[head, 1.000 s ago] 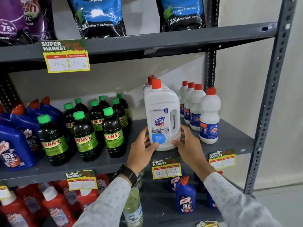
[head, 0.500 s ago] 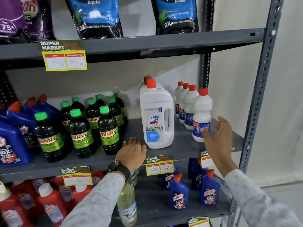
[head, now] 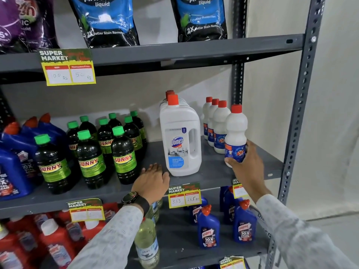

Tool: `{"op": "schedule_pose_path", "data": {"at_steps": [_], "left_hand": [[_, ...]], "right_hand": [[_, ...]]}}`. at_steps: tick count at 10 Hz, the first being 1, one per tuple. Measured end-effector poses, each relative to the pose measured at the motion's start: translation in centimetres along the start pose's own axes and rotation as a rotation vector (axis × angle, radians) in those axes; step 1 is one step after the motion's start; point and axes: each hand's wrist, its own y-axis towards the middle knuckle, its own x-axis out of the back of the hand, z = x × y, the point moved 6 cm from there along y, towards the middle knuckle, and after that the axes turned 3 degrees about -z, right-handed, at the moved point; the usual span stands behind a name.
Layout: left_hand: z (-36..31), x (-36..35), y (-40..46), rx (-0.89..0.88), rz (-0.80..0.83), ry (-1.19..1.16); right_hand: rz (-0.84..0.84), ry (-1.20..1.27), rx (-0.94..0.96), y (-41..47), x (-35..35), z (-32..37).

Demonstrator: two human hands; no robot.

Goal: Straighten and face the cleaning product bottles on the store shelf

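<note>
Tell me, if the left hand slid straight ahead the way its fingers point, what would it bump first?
Probably nothing soon: the left hand points into the gap between the dark green-capped Sunny bottle and the big white Domex jug. Depth is unclear.

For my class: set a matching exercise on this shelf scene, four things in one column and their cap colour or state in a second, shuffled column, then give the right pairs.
Column one:
1. Domex jug
2. front Sunny bottle
3. left hand
4. right hand

Column two:
A. green cap
B. grip closed around the front Rin bottle
C. lying flat on the middle shelf, holding nothing
D. red cap, label facing forward

Pairs: 1-D, 2-A, 3-C, 4-B
</note>
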Motion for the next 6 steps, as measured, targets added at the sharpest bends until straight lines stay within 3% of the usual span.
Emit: {"op": "schedule_pose_path", "data": {"at_steps": [5,6], "left_hand": [[0.1,0.1,-0.1,0.014,0.014,-0.018],[0.0,1.1,-0.7,0.029,-0.091,-0.130]], "right_hand": [[0.014,-0.083,-0.020,-0.2,-0.2,0.1],[0.019,-0.100,-0.016,-0.6,0.1,0.9]]}}
